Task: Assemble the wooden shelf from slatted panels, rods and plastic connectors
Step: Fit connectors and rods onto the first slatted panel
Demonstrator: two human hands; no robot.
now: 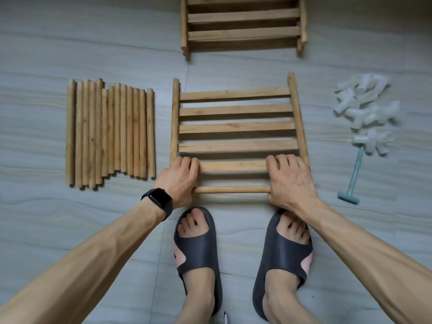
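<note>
From the head view, the slatted panel [236,127] lies flat on the grey, wood-grained floor [46,218], straight ahead of the person's feet, its slats running across. At its near edge a rod [231,189] lies crosswise, and each hand closes around one end. The left hand [178,178] has its fingers [187,163] curled over the left end of the nearest slat. The right hand [289,181] does the same at the right end, its thumb tucked under the rod. The hands hide whether the rod joins the panel's side rails. The left wrist wears a black watch [160,198]. Dark slippers [198,251] stand just behind the rod, the right forearm crossing above one. Left of the panel, a row of loose rods [109,132] lies side by side, near but apart. To the right sits a heap of translucent plastic connectors [367,108], with a pale green mallet [354,169] just below it. Further ahead, a stack of panels [243,24] is cut off by the top edge. Bare floor separates each group.
</note>
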